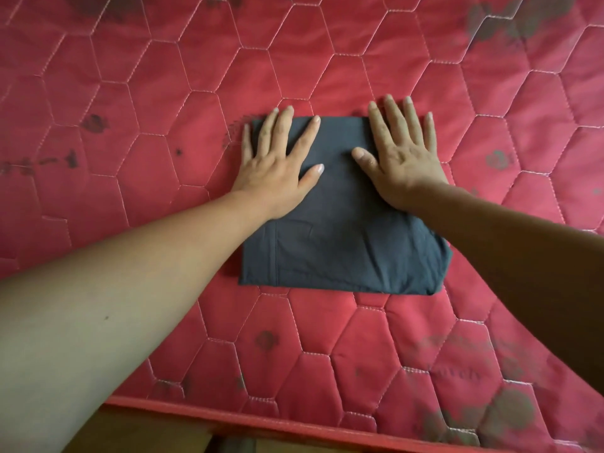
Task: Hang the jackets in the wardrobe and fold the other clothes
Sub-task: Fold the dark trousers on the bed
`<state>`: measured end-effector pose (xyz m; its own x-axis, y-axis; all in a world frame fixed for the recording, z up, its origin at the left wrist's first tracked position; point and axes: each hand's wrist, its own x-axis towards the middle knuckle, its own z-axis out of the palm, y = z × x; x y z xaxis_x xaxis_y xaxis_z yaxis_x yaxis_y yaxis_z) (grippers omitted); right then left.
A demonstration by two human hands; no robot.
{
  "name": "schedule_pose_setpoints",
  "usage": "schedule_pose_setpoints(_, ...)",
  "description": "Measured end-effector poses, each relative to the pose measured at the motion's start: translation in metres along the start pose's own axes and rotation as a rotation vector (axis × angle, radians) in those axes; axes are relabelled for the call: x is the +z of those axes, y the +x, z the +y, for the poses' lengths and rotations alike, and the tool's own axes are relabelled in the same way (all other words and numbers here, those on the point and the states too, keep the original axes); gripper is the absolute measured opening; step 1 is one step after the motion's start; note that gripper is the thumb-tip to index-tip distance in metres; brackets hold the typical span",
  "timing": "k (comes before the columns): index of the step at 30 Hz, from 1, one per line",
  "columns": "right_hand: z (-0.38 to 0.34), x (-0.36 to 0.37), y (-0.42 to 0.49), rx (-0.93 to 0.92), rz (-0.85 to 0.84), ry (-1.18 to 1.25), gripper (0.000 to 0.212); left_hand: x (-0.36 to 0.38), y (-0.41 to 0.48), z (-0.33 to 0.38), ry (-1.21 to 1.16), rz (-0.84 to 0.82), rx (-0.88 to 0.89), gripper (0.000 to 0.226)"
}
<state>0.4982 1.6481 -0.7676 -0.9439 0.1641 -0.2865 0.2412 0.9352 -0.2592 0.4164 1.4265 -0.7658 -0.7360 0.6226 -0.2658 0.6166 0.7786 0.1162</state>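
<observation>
One folded, dark slate-grey cloth garment (343,243) is in view, a single squarish bundle. Two bare hands rest on it, one left hand (277,171) at its far left part and one right hand (402,158) at its far right part. Each shows five spread digits, ten in all. Two bare forearms lead back from the garment. Under the garment lies one red quilted mattress (130,142) stitched in hexagons. Dark smudges dot it all around the garment, many of them too blurred to count exactly.

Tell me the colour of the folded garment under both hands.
Dark slate grey-blue, plain; the folded garment shows clearly in the head view.
</observation>
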Motion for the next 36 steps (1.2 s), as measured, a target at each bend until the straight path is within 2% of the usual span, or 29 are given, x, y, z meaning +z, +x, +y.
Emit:
schedule_pose_setpoints(3, -0.003, -0.014, -0.015, -0.01, 0.06, 0.05, 0.079, -0.02, -0.004, -0.001, 0.013, 0.035, 0.022, 0.071)
schedule_pose_setpoints(5, -0.003, -0.022, -0.026, -0.061, 0.044, 0.075, 0.069, -0.035, -0.009, -0.003, -0.035, -0.012, -0.002, 0.065)
schedule_pose_setpoints(8, -0.007, -0.028, -0.046, -0.055, -0.189, 0.243, 0.048, -0.05, -0.025, -0.006, -0.224, -0.322, -0.039, 0.037)
schedule_pose_setpoints(10, -0.012, -0.03, -0.064, -0.026, -0.376, 0.25, 0.043, -0.052, -0.044, -0.005, -0.347, -0.527, -0.029, 0.021)
schedule_pose_setpoints(14, -0.03, -0.029, -0.092, -0.055, -0.537, 0.159, 0.03, -0.046, -0.079, 0.007, -0.385, -0.683, 0.057, 0.019)
schedule_pose_setpoints(16, -0.036, -0.033, -0.101, -0.054, -0.631, 0.185, 0.022, -0.05, -0.089, 0.011, -0.379, -0.745, 0.062, 0.018)
schedule_pose_setpoints(18, -0.04, -0.047, -0.104, -0.028, -0.679, 0.236, 0.023, -0.064, -0.093, 0.011, -0.38, -0.78, 0.07, 0.022)
schedule_pose_setpoints(19, -0.04, -0.056, -0.101, -0.01, -0.663, 0.269, 0.025, -0.074, -0.091, 0.011, -0.401, -0.776, 0.066, 0.026)
schedule_pose_setpoints(21, -0.039, -0.094, -0.091, -0.002, -0.5, 0.298, 0.03, -0.11, -0.081, 0.01, -0.462, -0.626, 0.057, 0.037)
schedule_pose_setpoints(23, -0.038, -0.143, -0.081, -0.032, -0.203, 0.287, 0.031, -0.158, -0.065, 0.008, -0.538, -0.341, 0.05, 0.044)
schedule_pose_setpoints(25, -0.038, -0.188, -0.08, -0.092, 0.076, 0.277, 0.029, -0.201, -0.053, 0.007, -0.495, -0.054, 0.099, 0.039)
schedule_pose_setpoints(27, -0.039, -0.207, -0.089, -0.193, 0.218, 0.257, 0.027, -0.216, -0.056, 0.009, -0.421, 0.142, 0.224, 0.029)
schedule_pose_setpoints(29, -0.041, -0.192, -0.103, -0.271, 0.277, 0.165, 0.028, -0.198, -0.072, 0.014, -0.355, 0.221, 0.345, 0.032)
schedule_pose_setpoints(32, -0.039, -0.115, -0.142, -0.267, 0.248, -0.091, 0.024, -0.123, -0.113, 0.021, -0.153, 0.192, 0.366, 0.045)
schedule_pose_setpoints(34, -0.034, -0.048, -0.179, -0.261, 0.093, -0.193, 0.025, -0.066, -0.147, 0.023, -0.101, 0.054, 0.361, 0.048)
schedule_pose_setpoints(36, -0.028, -0.002, -0.208, -0.245, -0.061, -0.202, 0.04, -0.028, -0.172, 0.024, -0.15, -0.018, 0.359, 0.046)
